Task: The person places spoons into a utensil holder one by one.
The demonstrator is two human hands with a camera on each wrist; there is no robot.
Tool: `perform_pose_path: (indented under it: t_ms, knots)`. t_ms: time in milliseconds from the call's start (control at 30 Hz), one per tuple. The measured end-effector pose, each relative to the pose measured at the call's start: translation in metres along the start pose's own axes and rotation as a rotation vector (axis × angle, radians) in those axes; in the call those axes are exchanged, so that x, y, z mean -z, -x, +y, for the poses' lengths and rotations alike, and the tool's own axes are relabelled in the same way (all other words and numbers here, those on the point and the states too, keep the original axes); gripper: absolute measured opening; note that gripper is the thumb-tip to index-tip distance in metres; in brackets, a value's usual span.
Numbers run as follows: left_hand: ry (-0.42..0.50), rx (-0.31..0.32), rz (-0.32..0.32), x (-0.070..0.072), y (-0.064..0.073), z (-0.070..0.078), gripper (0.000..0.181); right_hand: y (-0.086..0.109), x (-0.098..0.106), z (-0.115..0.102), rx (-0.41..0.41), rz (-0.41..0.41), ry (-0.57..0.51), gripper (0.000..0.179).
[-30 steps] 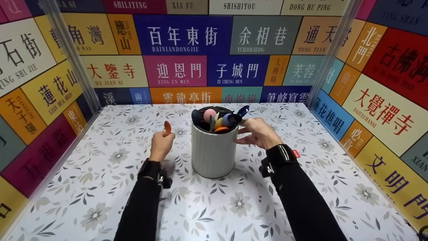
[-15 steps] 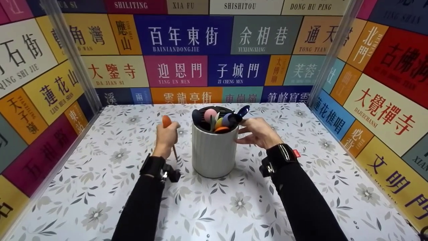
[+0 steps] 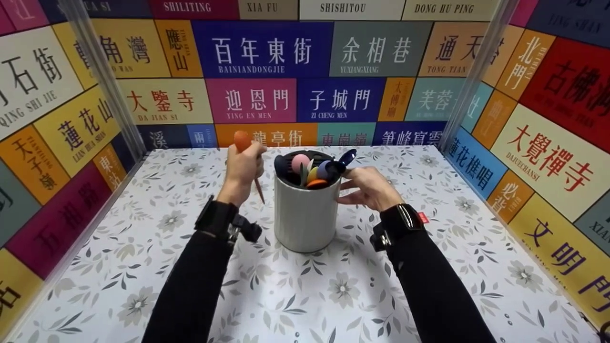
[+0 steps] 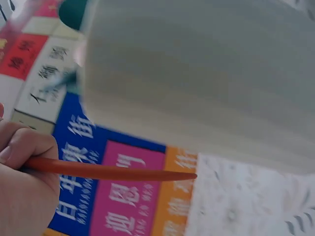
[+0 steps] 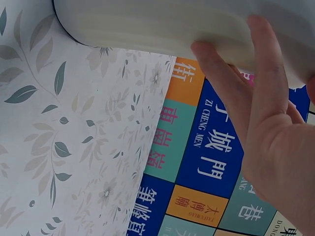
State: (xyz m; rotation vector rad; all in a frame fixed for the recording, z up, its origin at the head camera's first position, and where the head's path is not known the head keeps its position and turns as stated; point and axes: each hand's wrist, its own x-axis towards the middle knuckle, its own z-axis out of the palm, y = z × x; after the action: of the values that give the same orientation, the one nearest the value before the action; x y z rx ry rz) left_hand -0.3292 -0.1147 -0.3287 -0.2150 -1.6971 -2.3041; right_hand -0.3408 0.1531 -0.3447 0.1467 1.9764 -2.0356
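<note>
My left hand (image 3: 242,169) grips an orange spoon (image 3: 242,139) to the left of a light grey ribbed canister (image 3: 305,219). The spoon's rounded head sticks up above the fist, and its thin handle (image 4: 118,172) slants down toward the canister. My right hand (image 3: 369,190) touches the canister's right side near the rim, with fairly straight fingers (image 5: 268,64) resting against the wall. Several utensils stand in the canister, among them a pink round-headed one (image 3: 300,163), a dark blue spoon (image 3: 348,157) and an orange-headed one (image 3: 316,183); their lower parts are hidden.
The canister stands on a white table (image 3: 343,305) covered in a grey leaf-and-flower pattern. Colourful panels with Chinese lettering (image 3: 262,50) wall in the back, left and right sides. Black wrist cameras sit on both wrists.
My left hand has risen and moved slightly right with the orange spoon, turning so that its handle shows below the fist. The right hand and canister have stayed in place.
</note>
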Motion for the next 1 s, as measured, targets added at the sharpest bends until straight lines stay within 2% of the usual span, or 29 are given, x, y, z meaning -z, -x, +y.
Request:
perform_pose_path:
  t_ms: [233, 533, 733, 867, 1000]
  knots:
    - [-0.01, -0.05, -0.061, -0.024, 0.002, 0.023, 0.03, 0.0, 0.001, 0.001, 0.002, -0.009, -0.003, 0.014]
    - [-0.005, -0.126, -0.091, -0.035, -0.002, 0.049, 0.031, 0.0, 0.0, 0.001, -0.001, -0.007, -0.008, 0.022]
    - [0.039, -0.19, -0.093, -0.049, -0.003, 0.069, 0.029, 0.002, 0.001, -0.002, -0.008, 0.004, -0.008, 0.026]
    - [0.036, -0.199, -0.097, -0.06, -0.002, 0.069, 0.029, 0.003, 0.002, -0.002, -0.004, 0.009, 0.004, 0.029]
    - [0.027, -0.189, -0.091, -0.066, -0.003, 0.054, 0.032, 0.002, 0.001, 0.001, -0.002, 0.002, 0.013, 0.026]
